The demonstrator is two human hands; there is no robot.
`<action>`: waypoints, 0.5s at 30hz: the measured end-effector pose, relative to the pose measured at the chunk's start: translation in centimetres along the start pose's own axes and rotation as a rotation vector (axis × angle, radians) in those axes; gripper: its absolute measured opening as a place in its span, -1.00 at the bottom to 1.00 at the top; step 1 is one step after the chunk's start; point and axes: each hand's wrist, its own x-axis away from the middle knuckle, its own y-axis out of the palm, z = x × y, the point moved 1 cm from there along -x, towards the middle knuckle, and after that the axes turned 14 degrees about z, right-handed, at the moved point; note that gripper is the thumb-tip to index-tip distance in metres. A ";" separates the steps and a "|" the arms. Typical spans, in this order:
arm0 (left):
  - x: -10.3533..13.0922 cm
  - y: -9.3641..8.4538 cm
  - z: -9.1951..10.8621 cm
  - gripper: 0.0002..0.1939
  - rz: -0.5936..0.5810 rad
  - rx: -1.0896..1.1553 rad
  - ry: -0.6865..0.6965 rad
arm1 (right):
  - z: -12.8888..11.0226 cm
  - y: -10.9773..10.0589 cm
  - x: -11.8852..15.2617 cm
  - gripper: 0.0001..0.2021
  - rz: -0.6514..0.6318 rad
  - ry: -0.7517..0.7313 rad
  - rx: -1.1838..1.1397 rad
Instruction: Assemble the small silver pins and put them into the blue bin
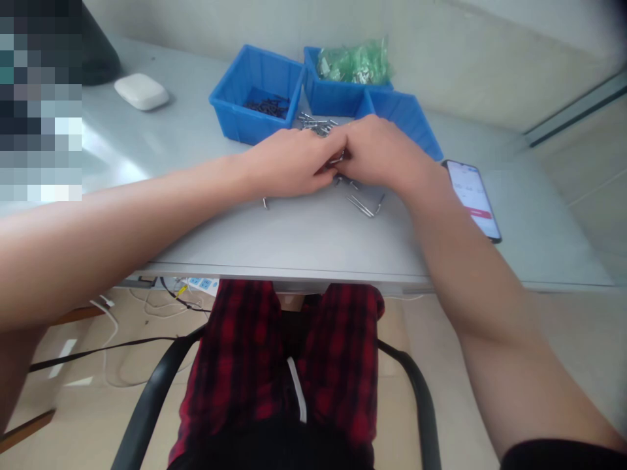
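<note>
My left hand (pixel 296 162) and my right hand (pixel 375 149) meet over the middle of the table, fingertips bent down and partly hidden. Bits of silver metal glint between them, where the left thumb and forefinger close toward the right fingers. Just beyond the hands lies a heap of silver hex keys (pixel 316 123), partly covered by the left hand. Nearer me, a few loose L-shaped hex keys (pixel 361 206) rest on the tabletop below the right hand. One short metal end (pixel 265 203) pokes out under the left wrist.
Behind the hands stand a blue bin with dark screws (pixel 267 106), a blue bin (pixel 333 98) holding a green plastic bag (pixel 355 63), and another blue bin (pixel 404 121). A phone (pixel 473 199) lies right of my forearm. A white rounded case (pixel 141 91) sits at the left.
</note>
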 end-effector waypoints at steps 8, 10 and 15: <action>-0.2 1.1 -1.0 -0.54 0.023 0.043 0.003 | 0.2 0.1 0.0 -0.67 -0.001 0.018 -0.077; -0.3 1.5 -1.5 -0.55 0.041 0.062 0.012 | 0.1 0.0 0.1 -0.68 -0.004 0.028 -0.072; -0.4 2.3 -2.2 -0.56 0.059 0.084 0.012 | 0.0 -0.1 0.2 -0.64 -0.012 0.016 -0.042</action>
